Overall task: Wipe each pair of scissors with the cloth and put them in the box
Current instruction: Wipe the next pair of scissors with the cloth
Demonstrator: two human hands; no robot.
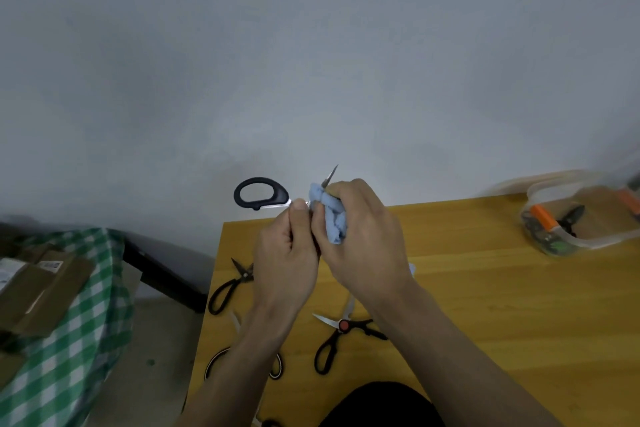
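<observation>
**Scissors in the cloth, above the table's far edge**

Hands first: my left hand (285,250) is curled round the black-handled scissors (262,193), thumb pressed on the metal just below the handle loop, which sticks out to the left. My right hand (360,236) is closed round the blue cloth (329,217), bunched against the blades; one blade tip pokes up out of the cloth, past my fingers. I hold all this up over the far left corner of the wooden table (485,305).

Below my wrists, more pairs lie flat on the table. All-black scissors (230,284) lie near the left edge, blades slightly apart and pointing away from me. Scissors with a red pivot (341,329) lie open between my forearms, partly under my right arm. Another pair (277,366) shows only handle loops on either side of my left forearm; the rest is hidden.

Far to the right stands the clear plastic box (585,239), blurred, with orange clips on its rim and some dark tools inside that I cannot make out.

Off the table to my left is a green checked cloth (86,322) with brown cardboard parcels (38,291) lying on it.
</observation>
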